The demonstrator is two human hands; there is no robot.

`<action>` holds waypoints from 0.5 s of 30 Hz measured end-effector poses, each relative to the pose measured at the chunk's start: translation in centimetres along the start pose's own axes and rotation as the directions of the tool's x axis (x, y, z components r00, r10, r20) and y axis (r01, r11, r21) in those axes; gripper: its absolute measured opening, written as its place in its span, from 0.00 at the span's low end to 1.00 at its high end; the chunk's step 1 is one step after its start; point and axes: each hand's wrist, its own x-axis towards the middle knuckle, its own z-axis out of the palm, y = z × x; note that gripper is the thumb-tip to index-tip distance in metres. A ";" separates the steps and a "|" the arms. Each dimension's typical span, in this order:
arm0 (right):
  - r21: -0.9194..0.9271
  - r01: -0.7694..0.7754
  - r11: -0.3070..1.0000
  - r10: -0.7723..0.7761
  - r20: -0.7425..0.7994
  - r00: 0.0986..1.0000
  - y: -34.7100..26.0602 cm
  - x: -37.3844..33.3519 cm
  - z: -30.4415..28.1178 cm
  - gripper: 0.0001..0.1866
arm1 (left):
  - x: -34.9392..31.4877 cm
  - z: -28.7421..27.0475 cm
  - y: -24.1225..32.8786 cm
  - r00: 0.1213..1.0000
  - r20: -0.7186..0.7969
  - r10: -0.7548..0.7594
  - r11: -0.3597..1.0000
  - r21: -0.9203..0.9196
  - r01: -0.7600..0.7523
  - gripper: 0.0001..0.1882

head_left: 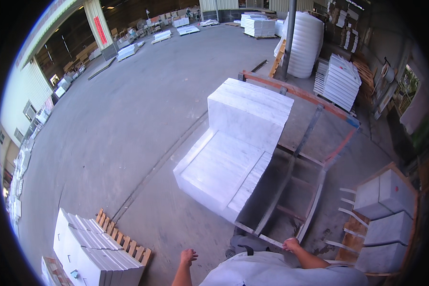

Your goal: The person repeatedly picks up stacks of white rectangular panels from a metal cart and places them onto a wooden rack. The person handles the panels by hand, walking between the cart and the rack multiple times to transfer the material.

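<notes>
Down at the lower edge, my left hand (188, 257) is held out over the floor with its fingers loosely curled and apart, nothing visible in it. To the right, my right hand (291, 244) is curled at the near corner of a metal frame (276, 207) with rusty and grey bars; its fingers appear closed on the near bar, though their undersides are hidden. Pale marble-like slabs (226, 157) rest on the left part of this frame. At their far end, a taller row of slabs (250, 105) stands upright.
White panels (93, 245) lean beside a wooden pallet (126, 236) at lower left. On the right, white blocks (386, 233) sit in a wooden crate. Beyond the frame are a grey post (289, 43), a large white foam roll (306, 45) and stacked slabs (338, 81).
</notes>
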 end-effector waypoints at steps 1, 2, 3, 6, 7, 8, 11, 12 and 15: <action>0.011 -0.026 1.000 0.026 -0.016 1.000 -0.7 1.1 0.2 0.10 | 0.5 0.2 1.0 1.000 0.004 -0.008 1.000 0.013 0.008 0.19; 0.057 0.005 0.998 -0.007 0.035 0.999 -2.0 2.6 0.0 0.09 | 1.2 0.5 2.3 1.000 0.011 -0.006 1.000 0.023 0.006 0.19; 0.104 0.010 0.995 -0.017 0.068 0.998 -3.2 3.7 -0.2 0.08 | 1.8 0.6 3.3 1.000 0.018 -0.009 0.999 0.035 0.008 0.19; 0.157 0.037 0.987 -0.037 -0.007 0.999 -6.9 5.8 0.8 0.06 | 3.3 0.1 6.0 0.999 -0.003 -0.048 0.995 0.091 0.048 0.20; 0.158 0.052 0.986 -0.042 -0.065 0.997 -8.9 6.7 0.9 0.06 | 4.0 0.1 7.0 0.999 -0.001 -0.041 0.998 0.054 0.041 0.20; 0.137 0.087 0.987 -0.079 -0.066 0.995 -10.9 7.3 1.0 0.06 | 4.6 -0.4 7.9 0.999 0.000 -0.044 0.999 0.026 0.044 0.20; 0.082 0.155 0.984 -0.149 -0.079 0.986 -16.5 8.6 0.9 0.10 | 5.7 -1.1 10.3 0.998 0.019 -0.068 0.998 0.002 0.068 0.21; 0.127 0.180 0.976 -0.173 -0.063 0.983 -18.4 8.9 0.7 0.11 | 6.3 -1.0 11.3 0.998 0.039 -0.058 0.998 0.002 0.058 0.22; 0.314 0.263 0.912 -0.227 -0.147 0.963 -23.9 9.4 0.7 0.11 | 8.5 -0.5 15.1 0.996 0.041 -0.084 0.995 0.054 0.082 0.22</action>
